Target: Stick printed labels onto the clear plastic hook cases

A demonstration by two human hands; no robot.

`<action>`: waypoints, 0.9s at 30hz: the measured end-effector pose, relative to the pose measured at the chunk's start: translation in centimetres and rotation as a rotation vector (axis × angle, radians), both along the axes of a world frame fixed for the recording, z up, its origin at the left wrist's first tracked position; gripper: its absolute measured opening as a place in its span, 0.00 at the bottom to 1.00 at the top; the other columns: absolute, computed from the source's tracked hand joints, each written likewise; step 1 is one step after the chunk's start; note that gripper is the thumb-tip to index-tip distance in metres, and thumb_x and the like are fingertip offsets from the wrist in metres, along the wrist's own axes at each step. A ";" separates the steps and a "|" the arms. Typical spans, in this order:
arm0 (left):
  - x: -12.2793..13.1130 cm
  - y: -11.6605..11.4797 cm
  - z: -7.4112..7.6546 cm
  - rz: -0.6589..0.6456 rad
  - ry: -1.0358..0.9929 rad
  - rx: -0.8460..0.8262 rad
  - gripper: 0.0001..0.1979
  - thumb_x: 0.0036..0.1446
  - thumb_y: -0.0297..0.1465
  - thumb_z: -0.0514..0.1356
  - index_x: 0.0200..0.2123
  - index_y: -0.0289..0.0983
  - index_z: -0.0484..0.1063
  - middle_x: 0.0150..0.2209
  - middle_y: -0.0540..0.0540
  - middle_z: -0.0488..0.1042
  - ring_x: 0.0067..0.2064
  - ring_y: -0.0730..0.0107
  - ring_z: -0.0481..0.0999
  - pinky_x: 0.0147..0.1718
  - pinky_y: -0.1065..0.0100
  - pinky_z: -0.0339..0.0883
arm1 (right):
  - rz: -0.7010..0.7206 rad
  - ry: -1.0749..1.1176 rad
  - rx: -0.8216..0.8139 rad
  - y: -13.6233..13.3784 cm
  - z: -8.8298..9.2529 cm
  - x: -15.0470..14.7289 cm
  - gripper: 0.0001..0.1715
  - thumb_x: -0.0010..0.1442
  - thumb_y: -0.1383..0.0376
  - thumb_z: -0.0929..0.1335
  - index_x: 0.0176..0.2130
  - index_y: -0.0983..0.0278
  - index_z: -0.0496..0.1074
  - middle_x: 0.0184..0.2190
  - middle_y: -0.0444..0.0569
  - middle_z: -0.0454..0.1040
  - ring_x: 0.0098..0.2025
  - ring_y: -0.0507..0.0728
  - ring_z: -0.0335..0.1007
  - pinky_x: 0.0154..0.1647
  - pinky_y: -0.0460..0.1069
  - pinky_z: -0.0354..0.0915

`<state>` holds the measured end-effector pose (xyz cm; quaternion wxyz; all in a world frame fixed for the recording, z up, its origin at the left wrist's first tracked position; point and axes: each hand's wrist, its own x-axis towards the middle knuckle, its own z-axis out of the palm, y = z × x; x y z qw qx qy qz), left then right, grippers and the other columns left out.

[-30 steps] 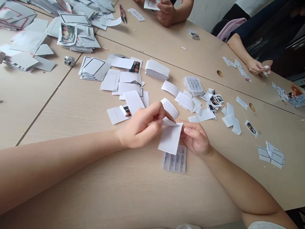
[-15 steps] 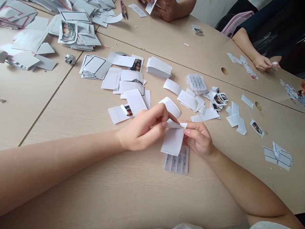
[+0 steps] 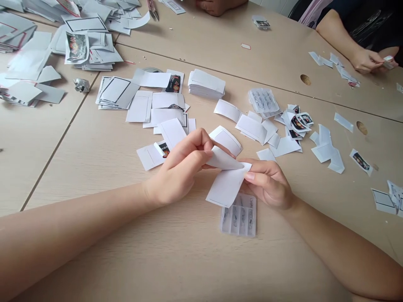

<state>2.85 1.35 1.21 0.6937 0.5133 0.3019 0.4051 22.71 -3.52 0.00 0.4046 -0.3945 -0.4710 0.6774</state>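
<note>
Between my hands is a white paper piece (image 3: 225,186) with an upper layer folded back from it. My left hand (image 3: 185,165) pinches the lifted layer at its left end. Thumb and fingers of my right hand (image 3: 269,182) grip the right corner, where the two layers meet. Under the paper, partly covered by it, a clear compartment box (image 3: 239,218) with small metal items lies on the table. Just beyond my hands are loose white labels (image 3: 225,140) and a neat stack of white slips (image 3: 207,84).
Paper piles (image 3: 91,46) cover the table's far left, near a crumpled foil lump (image 3: 82,85). Another clear box (image 3: 262,102) and scattered label scraps (image 3: 296,123) lie right of centre. Other people's hands (image 3: 367,60) are across the table.
My left hand has moved a little left and down, drawing the upper layer farther back so more of it shows. The camera view has shifted slightly.
</note>
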 end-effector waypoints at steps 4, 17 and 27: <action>-0.3 0.1 0.0 -0.075 -0.056 -0.110 0.05 0.57 0.26 0.50 0.28 0.39 0.57 0.34 0.47 0.74 0.42 0.62 0.75 0.41 0.57 0.69 | 0.021 0.014 0.052 0.2 0.0 -0.2 0.13 0.59 0.68 0.64 0.26 0.64 0.74 0.35 0.49 0.70 0.37 0.56 0.66 0.36 0.51 0.63; -0.1 1.0 -0.4 -0.101 -0.200 -0.268 0.07 0.57 0.25 0.49 0.26 0.38 0.58 0.32 0.47 0.74 0.39 0.62 0.76 0.36 0.57 0.73 | 0.013 0.021 0.026 0.0 0.0 -0.2 0.14 0.60 0.66 0.64 0.25 0.63 0.73 0.30 0.47 0.68 0.32 0.54 0.65 0.31 0.50 0.64; -0.2 1.3 -0.6 -0.141 -0.240 -0.268 0.08 0.61 0.26 0.46 0.28 0.37 0.55 0.40 0.45 0.75 0.41 0.62 0.76 0.39 0.58 0.72 | 0.026 -0.018 0.004 -0.1 -0.1 0.3 0.14 0.60 0.64 0.65 0.24 0.64 0.71 0.32 0.49 0.67 0.35 0.56 0.65 0.33 0.52 0.64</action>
